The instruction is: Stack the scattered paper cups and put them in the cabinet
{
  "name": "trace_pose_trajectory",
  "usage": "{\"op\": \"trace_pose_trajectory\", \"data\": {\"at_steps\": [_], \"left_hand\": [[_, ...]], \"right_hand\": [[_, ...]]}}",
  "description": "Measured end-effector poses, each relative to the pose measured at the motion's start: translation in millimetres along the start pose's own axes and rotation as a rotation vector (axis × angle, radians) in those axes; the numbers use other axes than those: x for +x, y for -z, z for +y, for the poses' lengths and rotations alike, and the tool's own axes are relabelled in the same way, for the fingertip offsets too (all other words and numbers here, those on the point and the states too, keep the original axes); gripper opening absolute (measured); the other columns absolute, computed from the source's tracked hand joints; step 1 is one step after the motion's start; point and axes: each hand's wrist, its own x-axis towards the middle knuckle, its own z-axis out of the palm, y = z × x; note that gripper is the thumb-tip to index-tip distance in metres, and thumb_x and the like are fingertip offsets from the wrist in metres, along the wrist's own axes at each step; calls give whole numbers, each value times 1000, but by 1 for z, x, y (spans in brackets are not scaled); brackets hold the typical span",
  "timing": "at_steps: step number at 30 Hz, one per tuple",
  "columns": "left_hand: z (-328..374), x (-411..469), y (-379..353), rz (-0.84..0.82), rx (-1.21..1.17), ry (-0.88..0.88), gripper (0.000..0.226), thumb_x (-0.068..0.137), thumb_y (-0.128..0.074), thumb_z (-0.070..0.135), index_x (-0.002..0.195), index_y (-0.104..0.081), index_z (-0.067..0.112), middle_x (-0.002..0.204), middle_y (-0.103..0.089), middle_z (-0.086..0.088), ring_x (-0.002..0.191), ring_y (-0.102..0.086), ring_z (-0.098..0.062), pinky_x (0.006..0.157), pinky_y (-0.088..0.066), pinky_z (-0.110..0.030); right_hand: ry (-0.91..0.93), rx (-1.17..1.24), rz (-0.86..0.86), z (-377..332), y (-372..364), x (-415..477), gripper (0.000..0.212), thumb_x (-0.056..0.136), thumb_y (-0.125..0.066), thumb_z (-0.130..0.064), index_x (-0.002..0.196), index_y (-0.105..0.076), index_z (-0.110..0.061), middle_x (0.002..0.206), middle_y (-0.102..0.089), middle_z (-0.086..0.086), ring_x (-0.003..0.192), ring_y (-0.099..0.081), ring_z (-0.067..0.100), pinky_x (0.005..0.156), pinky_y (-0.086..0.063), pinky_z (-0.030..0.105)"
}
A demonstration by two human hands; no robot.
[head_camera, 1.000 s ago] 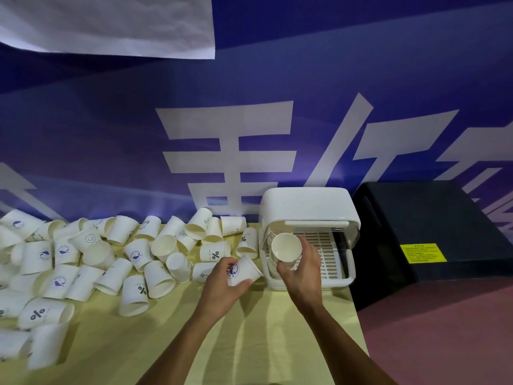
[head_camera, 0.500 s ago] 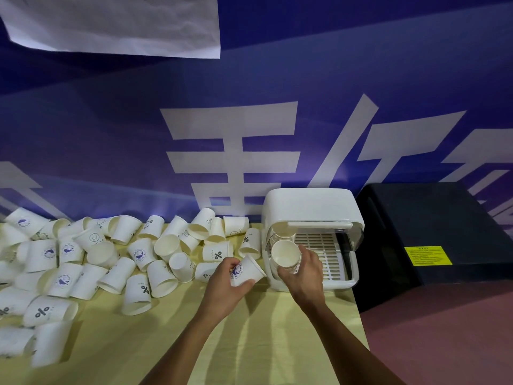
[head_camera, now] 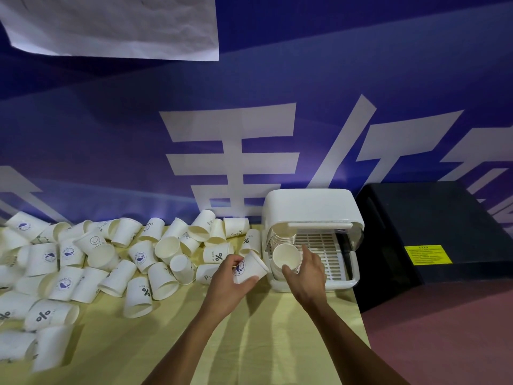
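At cabinet (head_camera: 311,207), stack (head_camera: 286,257) between right fingers (head_camera: 307,252), cup (head_camera: 249,269) in left hand (head_camera: 230,282)

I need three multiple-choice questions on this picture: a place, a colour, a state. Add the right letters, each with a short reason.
1. Where does the white plastic cabinet stand?
A. right of the scattered white paper cups, beside the black box
B. left of the cups
C. on the floor
2. What colour is the tablecloth?
A. green
B. yellow
C. grey
3. What does the left hand do?
A. lies flat
B. hangs empty
C. grips a paper cup with a blue logo
1 A: the box stands at its right. 2 B: yellow cloth shows under the cups. 3 C: its fingers curl round the cup.
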Motion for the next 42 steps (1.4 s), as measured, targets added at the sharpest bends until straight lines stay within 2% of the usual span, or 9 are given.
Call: {"op": "trace_pose_trajectory", "data": {"at_steps": [3,7,15,21,26,29,32,35,42], "left_hand": [[4,2,4,22,-36,17,49,78,-82,31,117,-52,30,110,-62,13,98,-58,2,76,-45,-15],[9,3,9,65,-97,19,49,80,-81,33,120,-53,29,112,-62,18,100,-59,3,75,-44,-12],[12,2,9,57,-168,-1,48,82,-78,34,123,-55,25,116,-64,15,104,-62,-2,82,-50,-19],[13,1,9,18,-190,-19,41,86,-76,33,121,-56,29,117,-65,17,104,-62,1,83,-52,-21],[10,2,8,-59,-171,-32,46,82,-74,44,124,-57,35,116,-66,23,109,-62,-1,92,-55,-33],[11,2,5,-99,-132,-47,53,80,-69,59,127,-58,38,118,-66,22,110,-61,1,94,-54,-39],[13,2,2,-113,-87,-54,56,82,-68,60,133,-54,41,119,-65,22,110,-61,1,94,-54,-37],[17,1,1,-126,-66,-54,54,84,-70,53,133,-52,42,119,-64,24,109,-59,3,93,-53,-32],[9,3,1,-123,-41,7,46,87,-72,29,127,-52,42,121,-62,20,111,-57,1,94,-49,-26]], "right_hand": [[147,96,186,-12,5,-9,43,90,-61,-25,131,-57,-14,125,-59,4,118,-53,24,101,-44,42],[152,386,-43,-31,8,-20,12,95,-62,-27,103,-70,-25,94,-70,-11,88,-63,3,78,-52,24],[21,719,-320,-39,-2,-23,28,94,-66,-16,120,-66,-24,107,-74,-3,100,-69,13,78,-53,22],[-19,831,-332,-42,3,-27,19,91,-70,-15,110,-68,-18,105,-75,-1,100,-69,14,78,-49,22],[6,891,-334,-36,6,-27,30,80,-81,-24,99,-62,-11,98,-72,8,90,-66,22,79,-49,36],[27,852,-296,-36,7,-27,31,79,-85,-18,94,-59,-10,95,-66,5,92,-64,17,69,-53,25],[27,820,-277,-37,10,-27,46,76,-88,-17,111,-58,-18,114,-65,-2,108,-62,13,65,-54,18],[82,777,-268,-36,11,-25,65,73,-90,-19,127,-54,-30,122,-64,-10,113,-61,7,71,-54,18],[67,694,87,-24,17,-17,58,73,-87,-31,122,-56,-38,114,-65,-21,107,-60,4,88,-50,27]]}}
